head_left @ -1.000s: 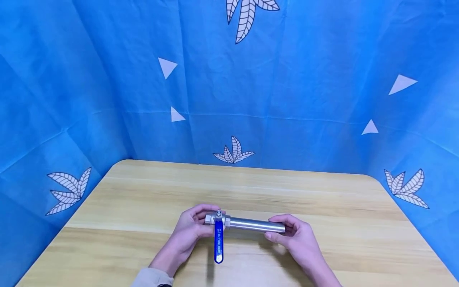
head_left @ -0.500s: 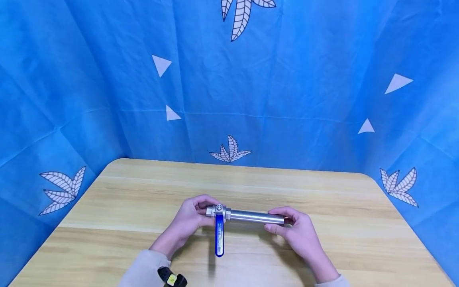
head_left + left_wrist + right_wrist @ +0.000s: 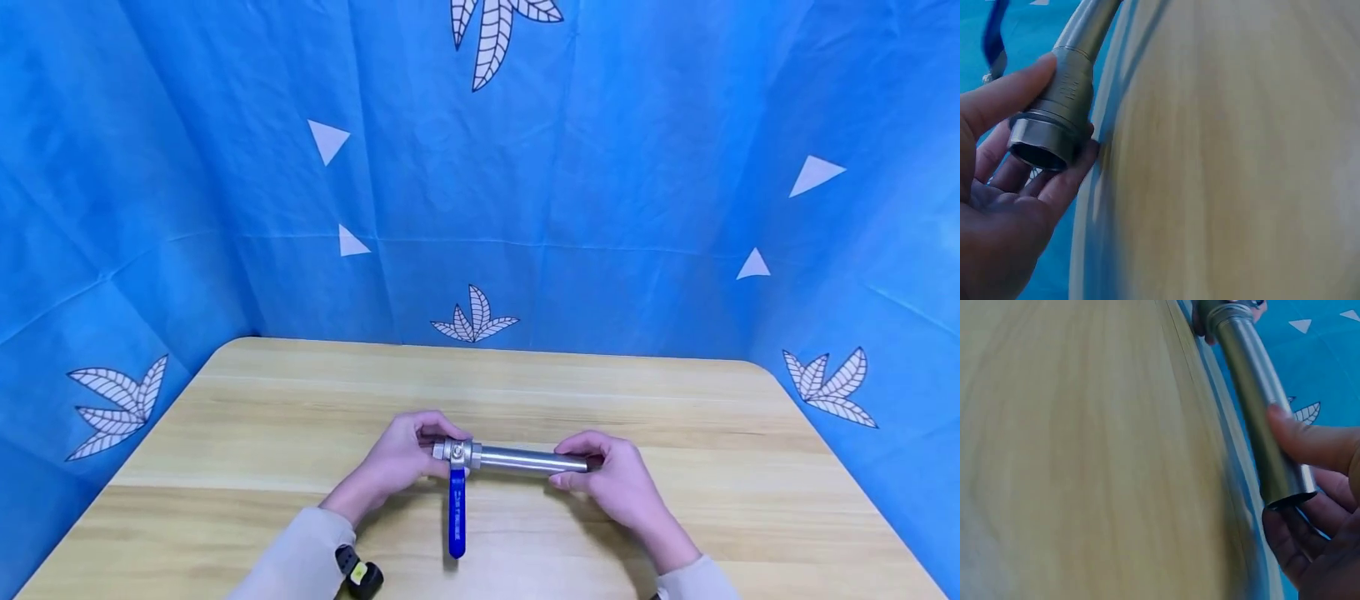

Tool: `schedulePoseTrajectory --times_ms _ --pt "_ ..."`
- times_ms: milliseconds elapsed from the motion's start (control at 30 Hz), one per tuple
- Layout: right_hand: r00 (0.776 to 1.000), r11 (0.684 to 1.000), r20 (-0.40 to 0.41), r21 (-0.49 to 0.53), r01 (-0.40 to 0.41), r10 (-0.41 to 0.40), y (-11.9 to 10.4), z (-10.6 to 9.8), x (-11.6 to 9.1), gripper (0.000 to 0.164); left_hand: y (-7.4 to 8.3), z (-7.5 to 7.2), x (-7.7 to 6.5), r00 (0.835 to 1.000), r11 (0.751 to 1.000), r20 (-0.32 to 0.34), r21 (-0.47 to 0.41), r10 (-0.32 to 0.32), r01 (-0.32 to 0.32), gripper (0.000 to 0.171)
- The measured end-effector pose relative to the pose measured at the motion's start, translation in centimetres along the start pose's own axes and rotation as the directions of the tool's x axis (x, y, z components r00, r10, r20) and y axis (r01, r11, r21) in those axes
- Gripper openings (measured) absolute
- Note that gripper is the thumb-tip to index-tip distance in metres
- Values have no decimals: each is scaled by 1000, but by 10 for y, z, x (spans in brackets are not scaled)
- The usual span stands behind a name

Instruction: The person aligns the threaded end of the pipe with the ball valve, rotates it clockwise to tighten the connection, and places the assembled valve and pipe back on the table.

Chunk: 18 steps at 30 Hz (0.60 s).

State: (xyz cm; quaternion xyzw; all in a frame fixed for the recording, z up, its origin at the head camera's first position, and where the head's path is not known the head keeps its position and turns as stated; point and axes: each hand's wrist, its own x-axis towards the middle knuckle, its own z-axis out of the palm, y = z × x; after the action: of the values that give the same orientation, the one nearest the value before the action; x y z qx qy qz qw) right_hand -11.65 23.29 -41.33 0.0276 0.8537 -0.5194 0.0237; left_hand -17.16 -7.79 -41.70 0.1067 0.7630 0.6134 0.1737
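Observation:
A metal ball valve (image 3: 459,452) with a blue lever handle (image 3: 457,512) is joined to a straight steel pipe (image 3: 528,460). My left hand (image 3: 401,454) grips the valve body, thumb on the near side and fingers around the far side. In the left wrist view the valve's open hexagonal end (image 3: 1041,144) faces the camera. At the pipe's free end, my right hand (image 3: 611,479) holds it between thumb and fingers. The right wrist view shows that hollow pipe end (image 3: 1291,499) beside the fingers. In the head view the lever points toward me.
Beneath the hands lies a light wooden table (image 3: 300,400) with rounded far corners. A blue curtain (image 3: 637,167) with leaf and triangle prints hangs behind it and along both sides. A black strap with a yellow label (image 3: 360,573) is at the left wrist.
The valve has tilted slightly, so its lever reaches lower in the head view. Both hands keep their hold. The whole scene has shifted a little to the left as the head view moved.

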Motion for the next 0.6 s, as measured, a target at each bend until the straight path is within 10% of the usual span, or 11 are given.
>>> schedulePoseTrajectory --times_ms 200,600 --pt "1000 1000 17 6 -21 21 3 1 4 35 0 2 -1 999 995 -22 97 31 -28 45" --pt "997 999 74 36 -28 25 6 -2 7 36 -10 -9 -12 998 998 -29 -8 -59 59 51"
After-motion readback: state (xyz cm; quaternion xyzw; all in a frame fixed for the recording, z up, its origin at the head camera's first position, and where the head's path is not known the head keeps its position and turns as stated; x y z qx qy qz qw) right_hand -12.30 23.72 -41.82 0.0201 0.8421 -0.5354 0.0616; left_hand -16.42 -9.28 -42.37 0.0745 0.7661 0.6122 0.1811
